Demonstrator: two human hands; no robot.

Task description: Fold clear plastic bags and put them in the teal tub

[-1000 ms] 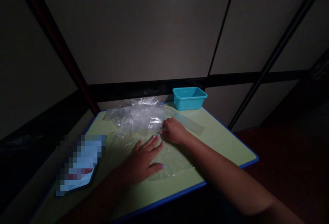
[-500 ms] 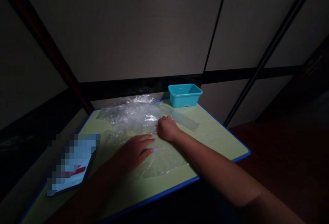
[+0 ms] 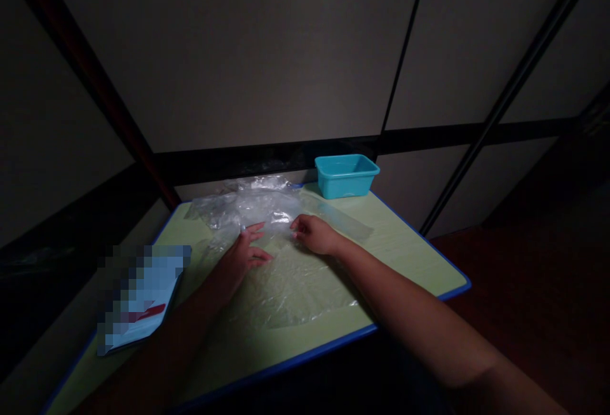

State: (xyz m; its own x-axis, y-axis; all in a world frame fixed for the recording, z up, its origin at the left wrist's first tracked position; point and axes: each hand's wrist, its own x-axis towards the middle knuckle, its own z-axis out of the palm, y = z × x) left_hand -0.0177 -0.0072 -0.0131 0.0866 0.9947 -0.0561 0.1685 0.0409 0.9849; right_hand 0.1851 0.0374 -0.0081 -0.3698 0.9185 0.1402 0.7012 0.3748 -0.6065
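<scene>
Clear crinkled plastic sheeting [image 3: 252, 205] lies bunched at the back of the table, and a flatter part of it spreads toward the front edge. My left hand [image 3: 245, 253] is over the left side of the plastic, fingers apart, with nothing visible in it. To its right, my right hand [image 3: 312, 234] is at the middle of the sheeting with its fingers curled and the fingertips close together. Whether those fingertips pinch any plastic is too small to tell. A flat translucent strip [image 3: 355, 224] extends to the right behind my right hand.
A turquoise plastic basket [image 3: 345, 185] stands at the table's back edge. On the left lies a tablet-like object [image 3: 147, 307], partly pixelated. The pale green table [image 3: 410, 262] has a blue rim, and panelled cabinet doors [image 3: 286, 53] rise behind it.
My left hand has moved forward and slightly left, away from my right hand, with its fingers spread. My right hand has turned a little and its fingers have loosened from a tighter curl.
</scene>
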